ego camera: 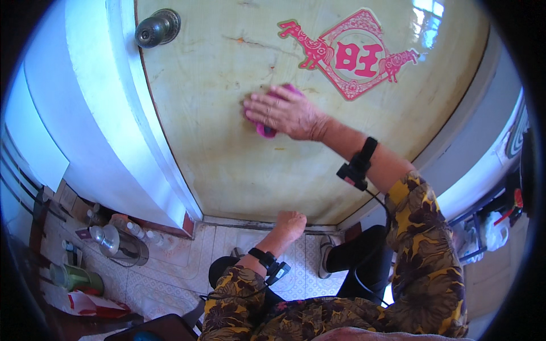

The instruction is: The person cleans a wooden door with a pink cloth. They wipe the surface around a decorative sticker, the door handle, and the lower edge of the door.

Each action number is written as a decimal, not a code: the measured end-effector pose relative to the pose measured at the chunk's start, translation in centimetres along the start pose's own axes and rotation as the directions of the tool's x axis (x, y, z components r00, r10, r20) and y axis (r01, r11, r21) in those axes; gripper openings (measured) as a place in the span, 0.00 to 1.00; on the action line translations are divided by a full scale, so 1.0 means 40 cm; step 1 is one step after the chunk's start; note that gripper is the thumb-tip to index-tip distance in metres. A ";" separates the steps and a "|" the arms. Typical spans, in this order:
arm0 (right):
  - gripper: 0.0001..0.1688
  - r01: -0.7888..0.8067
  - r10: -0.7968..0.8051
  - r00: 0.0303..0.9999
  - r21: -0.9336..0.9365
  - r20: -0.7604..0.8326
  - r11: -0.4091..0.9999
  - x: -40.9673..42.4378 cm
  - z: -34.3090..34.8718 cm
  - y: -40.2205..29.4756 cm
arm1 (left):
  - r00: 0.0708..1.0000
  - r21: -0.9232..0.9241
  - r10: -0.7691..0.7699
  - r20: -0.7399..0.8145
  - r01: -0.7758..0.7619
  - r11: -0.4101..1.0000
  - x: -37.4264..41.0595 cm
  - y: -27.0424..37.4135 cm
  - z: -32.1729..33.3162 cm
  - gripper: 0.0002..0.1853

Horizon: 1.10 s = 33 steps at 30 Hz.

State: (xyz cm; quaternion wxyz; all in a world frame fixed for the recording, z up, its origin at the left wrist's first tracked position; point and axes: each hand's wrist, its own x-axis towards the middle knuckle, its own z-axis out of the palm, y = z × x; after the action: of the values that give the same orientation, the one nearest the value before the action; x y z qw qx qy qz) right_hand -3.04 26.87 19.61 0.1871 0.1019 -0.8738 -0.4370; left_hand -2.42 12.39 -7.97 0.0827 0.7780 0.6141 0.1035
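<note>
My right hand (283, 111) presses a pink cloth (266, 131) flat against the pale yellow wooden door (222, 170). The cloth shows at the upper and lower edges of the hand. A pink paper decoration (358, 55) with a written character and two animal figures is stuck on the door, above and to the right of that hand. My left hand (292, 223) hangs low near the foot of the door, with its fingers curled; whether it holds anything does not show. Both forearms wear black strapped devices.
A round metal doorknob (157, 29) sits at the door's upper left. On the tiled floor (170, 281) at the left stand a lidded metal pot (123, 245), several bottles and a green container (81, 278). A rack (473, 236) with plastic bags is at the right.
</note>
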 end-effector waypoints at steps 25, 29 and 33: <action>0.37 -0.480 0.418 0.815 -0.064 -0.401 0.875 0.210 -0.121 0.204 | 0.984 0.030 -0.009 -0.178 0.015 0.999 -0.009 -0.019 0.040 0.10; 0.31 -0.428 0.395 0.840 -0.007 -0.371 0.904 0.188 -0.087 0.117 | 0.990 0.014 -0.008 -0.141 0.011 1.000 -0.007 -0.005 0.036 0.09; 0.34 -0.375 0.368 0.901 0.014 -0.230 0.927 0.168 0.009 0.008 | 0.987 0.007 -0.009 -0.161 0.011 1.000 -0.008 -0.012 0.041 0.09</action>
State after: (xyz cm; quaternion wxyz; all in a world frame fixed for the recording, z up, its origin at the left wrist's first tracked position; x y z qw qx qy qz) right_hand -9.30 25.05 21.27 0.3676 -0.0197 -0.8431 -0.3920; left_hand -2.51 12.18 -9.67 0.0303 0.7643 0.6231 0.1634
